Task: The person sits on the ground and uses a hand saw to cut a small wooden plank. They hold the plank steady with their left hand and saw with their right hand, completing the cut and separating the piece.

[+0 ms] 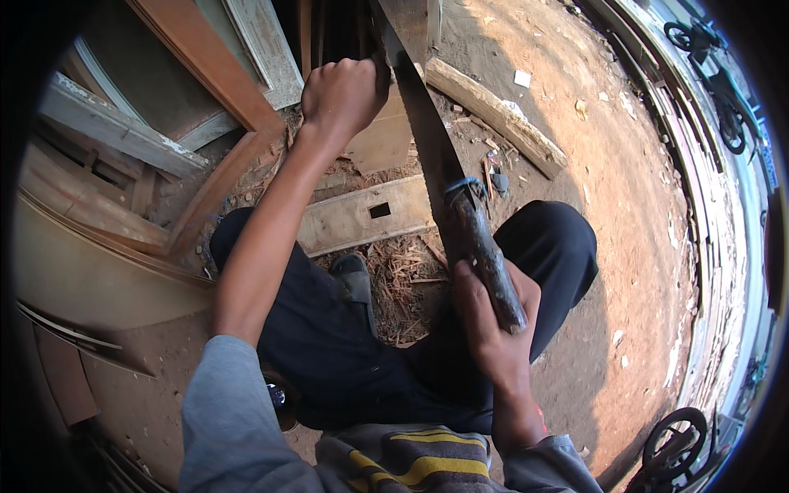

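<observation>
My right hand (496,324) is wrapped round the dark, worn handle (483,251) of a hand saw, with blue cord or tape where the handle meets the blade. The long toothed blade (425,131) slants away from me, up and to the left, and runs out of the picture at the top. My left hand (343,94) is a closed fist just left of the blade's far part. Its fingertips are turned away, so what it grips is hidden. Below the blade, a pale board (337,220) with a rectangular hole lies on the ground between my knees and the left fist.
Wooden door or window frames (222,66) lean at the left. A thick plank (497,119) lies beyond the blade. Wood shavings (403,279) litter the ground around my shoe (355,283). Stacked boards (699,214) line the right side, with a motorbike (723,94) behind them.
</observation>
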`<state>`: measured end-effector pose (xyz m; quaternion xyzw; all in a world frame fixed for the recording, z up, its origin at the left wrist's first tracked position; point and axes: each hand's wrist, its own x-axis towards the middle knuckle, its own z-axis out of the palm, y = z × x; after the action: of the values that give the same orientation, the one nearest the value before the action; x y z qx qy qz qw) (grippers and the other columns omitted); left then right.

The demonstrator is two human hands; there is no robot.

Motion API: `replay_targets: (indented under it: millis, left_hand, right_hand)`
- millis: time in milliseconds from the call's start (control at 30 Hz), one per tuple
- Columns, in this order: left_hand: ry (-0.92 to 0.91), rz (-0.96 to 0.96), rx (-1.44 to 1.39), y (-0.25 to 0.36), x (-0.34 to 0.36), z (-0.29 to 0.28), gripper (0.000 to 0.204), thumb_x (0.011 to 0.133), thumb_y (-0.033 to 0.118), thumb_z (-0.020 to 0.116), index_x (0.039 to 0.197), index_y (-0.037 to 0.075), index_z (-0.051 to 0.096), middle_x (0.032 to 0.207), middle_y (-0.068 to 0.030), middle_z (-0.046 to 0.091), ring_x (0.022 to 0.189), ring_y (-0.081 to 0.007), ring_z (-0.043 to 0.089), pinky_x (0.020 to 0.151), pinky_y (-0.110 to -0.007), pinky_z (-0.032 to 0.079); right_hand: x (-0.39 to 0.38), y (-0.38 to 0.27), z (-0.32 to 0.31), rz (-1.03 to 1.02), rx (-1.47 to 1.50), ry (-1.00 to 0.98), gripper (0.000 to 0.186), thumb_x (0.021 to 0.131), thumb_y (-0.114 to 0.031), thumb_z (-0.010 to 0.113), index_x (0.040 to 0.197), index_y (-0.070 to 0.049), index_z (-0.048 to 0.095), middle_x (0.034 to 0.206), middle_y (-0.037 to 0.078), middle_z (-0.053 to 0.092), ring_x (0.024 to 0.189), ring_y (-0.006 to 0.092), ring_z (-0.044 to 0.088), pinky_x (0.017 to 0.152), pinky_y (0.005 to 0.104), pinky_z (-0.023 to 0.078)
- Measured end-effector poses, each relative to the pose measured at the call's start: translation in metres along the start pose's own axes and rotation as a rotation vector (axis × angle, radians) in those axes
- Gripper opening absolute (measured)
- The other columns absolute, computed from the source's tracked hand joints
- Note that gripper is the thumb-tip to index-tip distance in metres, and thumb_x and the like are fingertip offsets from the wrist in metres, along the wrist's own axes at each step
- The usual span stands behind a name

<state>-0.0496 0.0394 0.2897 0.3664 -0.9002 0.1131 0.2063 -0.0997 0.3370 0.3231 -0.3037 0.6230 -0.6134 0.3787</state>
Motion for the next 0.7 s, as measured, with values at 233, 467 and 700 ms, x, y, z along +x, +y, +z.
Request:
replay_targets:
  millis: [233,467,700]
  left_hand:
    - [0.034,0.024,0.052,-0.004,0.003,0.000,0.015,0.075,0.008,0.056,0.071,0.001,0.068,0.072,-0.0214,0.066,0.069,-0.0343,0.068,0.061,-0.042,0.055]
    - [0.055,0.032,0.045,-0.007,0.012,-0.001,0.029,0.082,0.022,0.053,0.068,0.001,0.068,0.068,-0.0223,0.065,0.065,-0.0364,0.067,0.059,-0.043,0.055]
    - [0.023,-0.056,-0.029,0.000,0.020,-0.001,0.044,0.094,0.034,0.044,0.070,0.004,0.067,0.067,-0.0229,0.063,0.067,-0.0398,0.065,0.063,-0.046,0.054]
  right_hand:
    - [-0.006,0.010,0.002,-0.135,-0.119,0.018,0.008,0.085,-0.004,0.060,0.084,0.004,0.060,0.059,0.004,0.050,0.053,0.0047,0.045,0.049,0.0231,0.037]
    - [0.005,0.006,-0.002,-0.008,0.001,0.041,0.013,0.087,-0.009,0.061,0.083,0.004,0.061,0.059,0.000,0.053,0.054,0.0039,0.044,0.049,0.0227,0.036]
    - [0.002,0.010,-0.007,0.027,-0.012,0.093,0.016,0.088,-0.011,0.062,0.082,0.003,0.060,0.058,-0.001,0.050,0.054,0.0036,0.043,0.048,0.0223,0.034]
